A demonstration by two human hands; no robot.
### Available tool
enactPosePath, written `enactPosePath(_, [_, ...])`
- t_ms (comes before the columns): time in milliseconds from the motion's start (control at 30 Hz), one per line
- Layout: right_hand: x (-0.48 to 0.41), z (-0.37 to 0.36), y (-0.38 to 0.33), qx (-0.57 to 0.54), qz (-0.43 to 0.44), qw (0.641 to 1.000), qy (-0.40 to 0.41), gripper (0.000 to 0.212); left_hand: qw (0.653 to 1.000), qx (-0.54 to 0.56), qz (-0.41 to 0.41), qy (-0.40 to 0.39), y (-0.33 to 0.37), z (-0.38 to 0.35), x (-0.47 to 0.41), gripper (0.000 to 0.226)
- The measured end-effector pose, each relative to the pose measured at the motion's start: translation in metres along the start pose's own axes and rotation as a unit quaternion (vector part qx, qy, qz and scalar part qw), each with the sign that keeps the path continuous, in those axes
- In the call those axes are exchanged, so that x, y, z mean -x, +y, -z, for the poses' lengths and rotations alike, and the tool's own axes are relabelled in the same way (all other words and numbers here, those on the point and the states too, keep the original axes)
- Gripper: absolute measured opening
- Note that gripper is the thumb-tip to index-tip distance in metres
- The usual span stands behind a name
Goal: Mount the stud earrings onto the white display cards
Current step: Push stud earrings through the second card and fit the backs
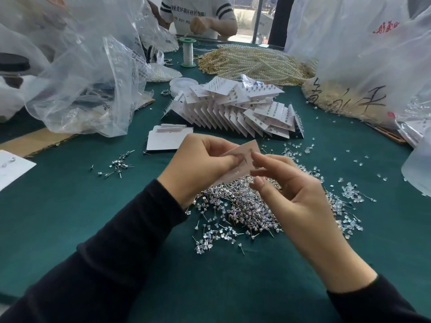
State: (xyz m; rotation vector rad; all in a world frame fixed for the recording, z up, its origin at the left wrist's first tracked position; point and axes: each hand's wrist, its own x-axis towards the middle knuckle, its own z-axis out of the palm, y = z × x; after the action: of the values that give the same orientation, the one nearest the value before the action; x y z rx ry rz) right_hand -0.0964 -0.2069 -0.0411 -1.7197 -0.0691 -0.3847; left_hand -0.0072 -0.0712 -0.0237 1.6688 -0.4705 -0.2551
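My left hand (pixel 200 164) pinches a white display card (pixel 245 152) above the table, tilted, with a stud post or two showing through it. My right hand (pixel 286 190) has its thumb and forefinger pinched together at the card's right edge; what they hold is too small to see. Below both hands lies a big pile of loose stud earrings (pixel 235 206) mixed with clear backs. A stack of blank white cards (pixel 163 141) lies just beyond my left hand. Behind it a long heap of filled cards (pixel 235 110) leans in rows.
Clear earring backs (pixel 349 192) are scattered to the right, a few loose studs (pixel 116 164) to the left. Plastic bags (pixel 93 78) crowd the left and right sides. Pearl strands (pixel 254 61), a wire spool (pixel 188 52) and another person's hands (pixel 200 24) are at the far end.
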Motion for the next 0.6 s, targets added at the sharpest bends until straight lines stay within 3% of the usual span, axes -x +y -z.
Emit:
enactPosePath(133, [-0.002,0.002,-0.002,0.005,0.006,1.0,-0.012,0.029,1.0,0.013,0.021,0.006,0.0,0.005,-0.002,0.011])
enactPosePath(200, [-0.002,0.007,-0.004,0.073,0.04,0.996,-0.019,0.018,0.998,0.033,0.046,0.029,-0.001,0.007,-0.004,0.012])
enactPosePath(300, [0.001,0.015,-0.006,0.208,0.07,0.967,-0.127,0.004,0.992,0.063,0.092,0.061,-0.004,0.009,-0.008,0.011])
enactPosePath(400, [0.004,0.015,-0.004,0.295,0.055,0.924,-0.238,0.01,0.985,0.085,0.126,0.077,-0.005,0.009,-0.009,0.012])
enactPosePath(600, [0.013,-0.001,0.0,0.367,0.041,0.888,-0.276,0.004,0.978,0.1,0.149,0.109,-0.005,0.009,-0.012,0.01])
